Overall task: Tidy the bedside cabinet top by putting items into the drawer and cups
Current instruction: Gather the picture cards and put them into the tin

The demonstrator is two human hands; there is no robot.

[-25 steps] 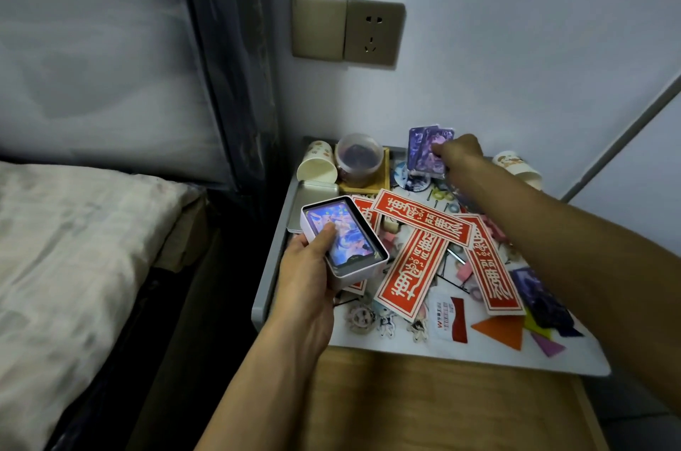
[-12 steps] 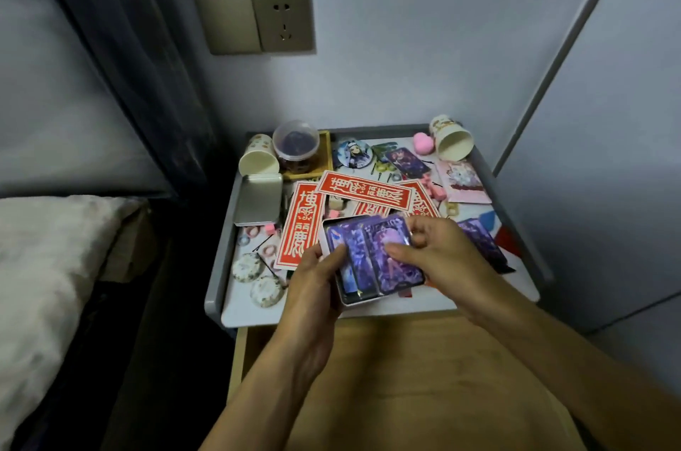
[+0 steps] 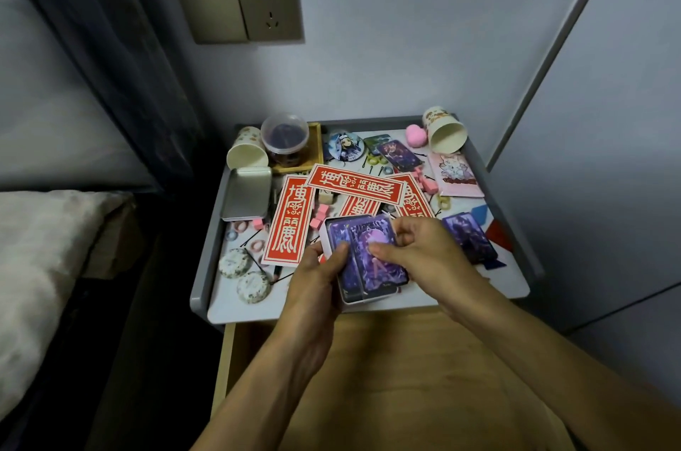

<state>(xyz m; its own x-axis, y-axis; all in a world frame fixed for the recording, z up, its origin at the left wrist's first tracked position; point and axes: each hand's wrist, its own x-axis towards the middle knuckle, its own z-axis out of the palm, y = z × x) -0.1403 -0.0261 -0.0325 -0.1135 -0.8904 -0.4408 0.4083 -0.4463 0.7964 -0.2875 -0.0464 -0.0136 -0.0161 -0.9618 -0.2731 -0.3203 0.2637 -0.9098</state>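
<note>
The bedside cabinet top point(image 3: 206, 277) stayed crowded with red paper strips point(image 3: 291, 218), a tin lid point(image 3: 247, 198), a round badge point(image 3: 346, 146) and two paper cups point(image 3: 446, 135) lying on their sides at the back corners. Over its front edge our left hand point(image 3: 317, 288) kept the white tin point(image 3: 353, 297) cradled from below, fingers curled round its near side and thumb pressed flat on top. Our right hand point(image 3: 416, 251), which a second earlier had reached to the back of the top, had come back to the tin and pinched the purple cards point(image 3: 372, 259) between thumb and fingertips, laying them onto the stack inside. They sat slightly skewed, not yet squared. We judged one more lot gathered; a spare purple card point(image 3: 468, 237) lay just right of that hand
</note>
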